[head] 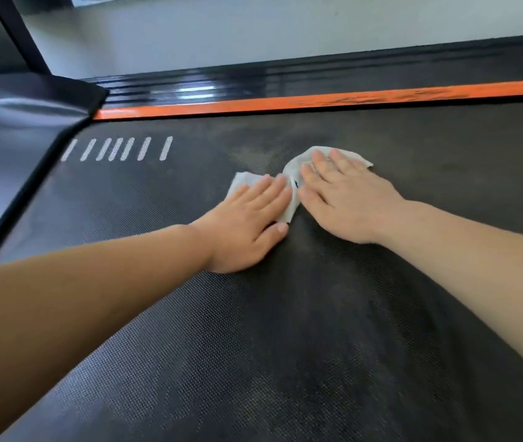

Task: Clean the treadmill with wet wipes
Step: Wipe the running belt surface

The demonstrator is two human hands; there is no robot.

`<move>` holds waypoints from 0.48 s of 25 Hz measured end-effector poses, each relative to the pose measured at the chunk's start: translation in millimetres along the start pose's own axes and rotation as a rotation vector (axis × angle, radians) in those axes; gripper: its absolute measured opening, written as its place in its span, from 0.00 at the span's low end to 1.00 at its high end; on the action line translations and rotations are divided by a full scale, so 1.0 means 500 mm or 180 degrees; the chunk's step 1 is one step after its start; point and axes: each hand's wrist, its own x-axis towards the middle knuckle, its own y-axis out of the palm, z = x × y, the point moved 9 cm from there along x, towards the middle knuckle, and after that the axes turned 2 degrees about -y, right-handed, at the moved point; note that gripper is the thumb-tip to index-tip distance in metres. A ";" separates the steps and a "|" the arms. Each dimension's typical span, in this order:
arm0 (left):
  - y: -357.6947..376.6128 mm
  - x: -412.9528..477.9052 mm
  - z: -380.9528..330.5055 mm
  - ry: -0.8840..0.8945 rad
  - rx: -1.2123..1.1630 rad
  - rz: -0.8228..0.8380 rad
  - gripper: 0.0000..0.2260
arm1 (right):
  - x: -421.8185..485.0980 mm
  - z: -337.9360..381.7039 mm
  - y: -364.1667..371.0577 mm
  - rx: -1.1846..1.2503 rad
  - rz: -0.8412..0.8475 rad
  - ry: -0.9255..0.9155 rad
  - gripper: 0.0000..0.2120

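While both palms lie flat and open, left hand (247, 215) and right hand (346, 193) press white wet wipes (298, 169) onto the treadmill belt (285, 330), fingers toward its orange stripe (285, 103).

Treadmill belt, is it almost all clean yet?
Not yet. Both the left hand and right hand press flat on a wet wipe mid-belt. Darker patches near them look wiped. Dusty grey patches remain, and the orange strip looks scuffed.
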 end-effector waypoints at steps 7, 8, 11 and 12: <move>-0.069 0.130 0.171 -0.1177 0.0014 -0.0200 0.29 | 0.083 -0.060 -0.019 0.0059 0.0029 0.0337 0.30; -0.072 0.145 0.154 -0.1293 -0.0102 -0.0301 0.30 | 0.093 -0.062 -0.019 0.0034 -0.0007 0.0461 0.30; -0.057 0.167 0.078 -0.0714 -0.0088 -0.0314 0.33 | 0.102 -0.055 -0.020 -0.0089 -0.0127 0.0556 0.32; -0.055 0.162 0.068 -0.0472 -0.0006 -0.0276 0.35 | 0.098 -0.052 -0.021 -0.0095 -0.0147 0.0523 0.33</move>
